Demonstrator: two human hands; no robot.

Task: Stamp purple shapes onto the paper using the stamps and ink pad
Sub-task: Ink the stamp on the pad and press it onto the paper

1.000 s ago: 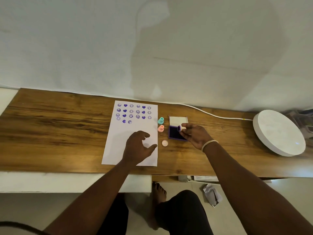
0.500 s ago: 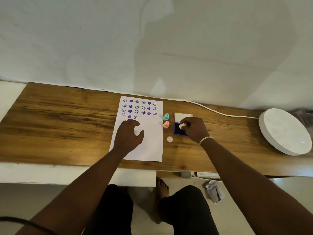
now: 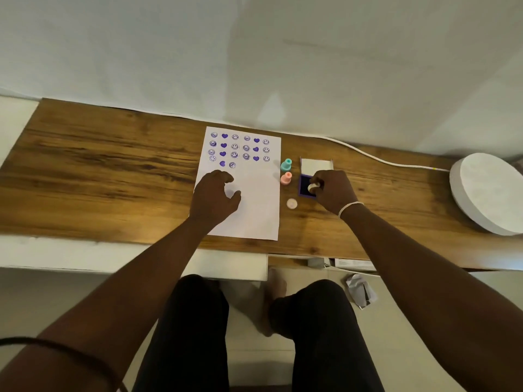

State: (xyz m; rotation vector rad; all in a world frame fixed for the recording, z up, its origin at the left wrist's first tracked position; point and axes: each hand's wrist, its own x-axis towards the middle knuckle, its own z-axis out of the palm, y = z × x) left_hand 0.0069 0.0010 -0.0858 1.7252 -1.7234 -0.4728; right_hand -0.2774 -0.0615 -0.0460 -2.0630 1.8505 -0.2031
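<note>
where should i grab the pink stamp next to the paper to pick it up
Pinch the pink stamp at its narrow waist below the knob, coming from above: it stands upright. Approach from the near side, since the teal stamp crowds the far side.

Right hand (image 3: 334,189), stamp (image 3: 313,187) on ink pad (image 3: 305,185)

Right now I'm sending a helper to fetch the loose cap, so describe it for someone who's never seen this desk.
On the wooden desk, look just right of the stamped paper. Below the teal stamp and pink stamp lies the cap: a flat, pale disc, not an upright knob.
</note>
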